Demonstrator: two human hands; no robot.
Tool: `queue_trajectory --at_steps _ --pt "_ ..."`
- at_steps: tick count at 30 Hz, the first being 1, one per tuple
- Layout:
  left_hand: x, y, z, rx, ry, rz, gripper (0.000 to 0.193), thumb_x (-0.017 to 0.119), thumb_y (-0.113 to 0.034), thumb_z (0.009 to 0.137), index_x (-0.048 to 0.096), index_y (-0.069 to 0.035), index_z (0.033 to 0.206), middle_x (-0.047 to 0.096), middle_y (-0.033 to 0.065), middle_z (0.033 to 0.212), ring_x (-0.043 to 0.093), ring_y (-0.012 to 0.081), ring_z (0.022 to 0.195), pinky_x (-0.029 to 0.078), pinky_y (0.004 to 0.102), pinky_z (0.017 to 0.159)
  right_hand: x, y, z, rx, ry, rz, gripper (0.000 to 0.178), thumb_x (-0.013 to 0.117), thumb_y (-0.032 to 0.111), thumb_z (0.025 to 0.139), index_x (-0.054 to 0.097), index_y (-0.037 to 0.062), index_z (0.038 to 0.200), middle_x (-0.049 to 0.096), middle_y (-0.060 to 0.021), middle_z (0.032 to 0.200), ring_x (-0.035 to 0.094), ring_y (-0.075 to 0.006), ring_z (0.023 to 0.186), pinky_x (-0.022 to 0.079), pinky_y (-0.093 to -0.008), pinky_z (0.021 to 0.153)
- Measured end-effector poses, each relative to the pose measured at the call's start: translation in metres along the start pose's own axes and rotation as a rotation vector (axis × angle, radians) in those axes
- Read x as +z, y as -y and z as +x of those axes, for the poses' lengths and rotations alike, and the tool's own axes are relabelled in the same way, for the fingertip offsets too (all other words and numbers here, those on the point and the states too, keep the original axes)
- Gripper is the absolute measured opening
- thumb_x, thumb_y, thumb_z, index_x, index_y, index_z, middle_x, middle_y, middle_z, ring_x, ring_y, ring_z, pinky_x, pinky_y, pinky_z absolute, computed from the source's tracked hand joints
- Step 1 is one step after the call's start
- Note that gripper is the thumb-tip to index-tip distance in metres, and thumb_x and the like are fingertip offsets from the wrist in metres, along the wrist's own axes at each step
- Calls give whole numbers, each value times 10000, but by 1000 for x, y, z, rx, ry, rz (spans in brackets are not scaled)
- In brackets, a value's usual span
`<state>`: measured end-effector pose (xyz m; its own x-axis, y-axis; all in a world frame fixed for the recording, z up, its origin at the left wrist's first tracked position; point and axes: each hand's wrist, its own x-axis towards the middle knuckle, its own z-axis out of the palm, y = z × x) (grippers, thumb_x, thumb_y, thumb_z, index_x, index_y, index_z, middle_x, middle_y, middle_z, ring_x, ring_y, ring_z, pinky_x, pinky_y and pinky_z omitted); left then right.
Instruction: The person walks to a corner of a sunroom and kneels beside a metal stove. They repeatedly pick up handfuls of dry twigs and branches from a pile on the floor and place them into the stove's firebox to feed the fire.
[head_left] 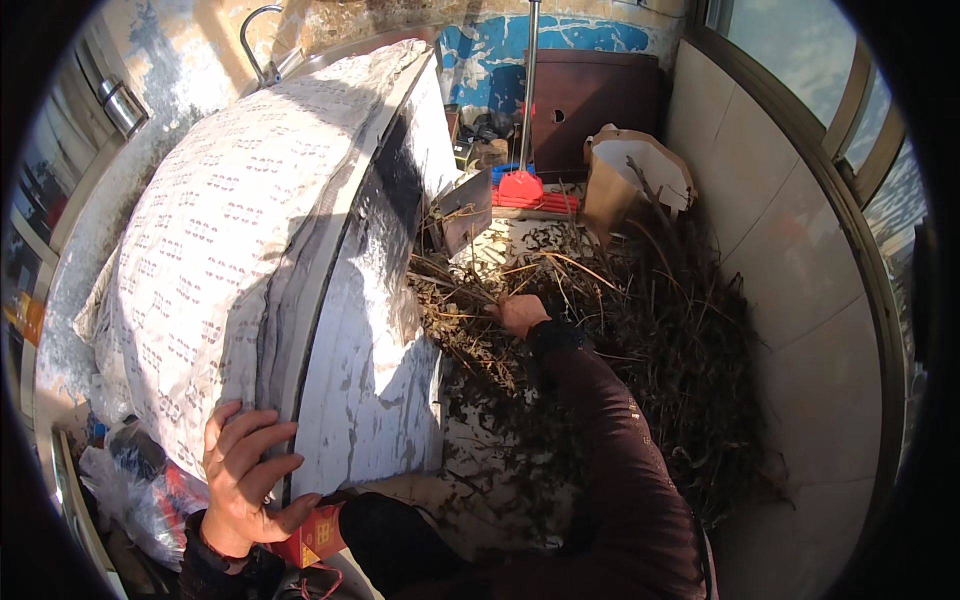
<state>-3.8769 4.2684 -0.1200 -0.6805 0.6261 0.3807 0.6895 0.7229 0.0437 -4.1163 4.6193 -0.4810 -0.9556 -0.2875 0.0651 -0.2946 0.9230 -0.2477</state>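
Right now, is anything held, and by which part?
The right hand seems closed on dried stalks; their gripped part is hidden. The left hand rests open on patterned cloth.

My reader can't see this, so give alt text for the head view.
A person's right hand reaches into a heap of dried plants, while the left hand rests on the edge of a cloth-covered white unit. A brown bag stands behind.

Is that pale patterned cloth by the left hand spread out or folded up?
Spread out: the cloth drapes over a broad surface, with creases along its right edge.
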Motion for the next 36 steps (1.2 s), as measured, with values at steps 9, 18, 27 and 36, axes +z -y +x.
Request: queue_trajectory --at_steps 9,18,27,36 --pt "0 0 0 -3 -4 -8 320 749 -317 580 661 -87 785 662 94 1028 600 325 1010 384 540 954 55 30 19 230 346 -73 464 376 335 1014 445 -25 1298 689 -124 854 660 -301 748 502 -430 652" --pt "-2 -3 -1 28 -74 -27 288 781 -221 569 657 -75 784 663 106 1043 603 329 1013 405 519 938 -27 32 -15 159 473 -36 651 511 380 968 323 -29 1437 663 -176 1043 641 -319 878 514 -458 734" --pt "-3 -2 -3 42 -102 -30 312 805 -235 553 653 -79 776 667 102 1025 610 318 994 412 515 920 -53 69 5 -182 -397 334 432 517 137 942 432 -96 1295 534 -292 1218 526 -435 1112 443 -447 952" --pt "-3 3 -2 -30 13 -32 353 806 -332 556 667 -106 788 674 81 1037 607 290 1024 391 508 964 34 103 86 -127 165 310 664 356 3 866 180 21 1507 169 -158 1572 253 -281 1425 250 -325 1160"
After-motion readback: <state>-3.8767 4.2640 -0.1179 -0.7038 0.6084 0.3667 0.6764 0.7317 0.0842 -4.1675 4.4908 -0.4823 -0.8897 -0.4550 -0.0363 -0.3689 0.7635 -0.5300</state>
